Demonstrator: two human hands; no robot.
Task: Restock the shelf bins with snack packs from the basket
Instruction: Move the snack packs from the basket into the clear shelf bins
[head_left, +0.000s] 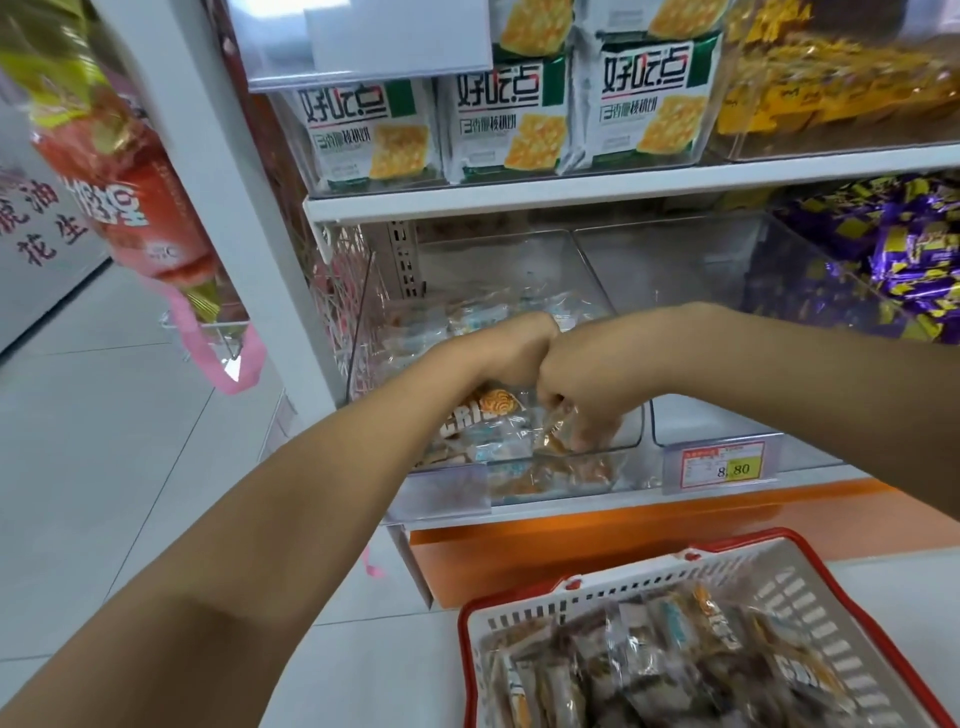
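Note:
A clear plastic shelf bin (631, 441) on the lower shelf holds several small clear-wrapped snack packs (483, 415). Both my hands reach into it, side by side and touching at the knuckles. My left hand (511, 348) is bent down at the wrist, with its fingers hidden among the packs. My right hand (582, 384) has its fingers curled down round snack packs near the bin's front. A white basket with a red rim (810, 587) sits at the bottom right, filled with several more snack packs (670, 654).
An empty clear bin (727, 280) stands right of the filled one, with a price tag (722, 466) on its front. Purple-wrapped sweets (893, 249) fill the far right bin. Cracker boxes (498, 124) line the upper shelf. A red snack bag (124, 171) hangs at the left.

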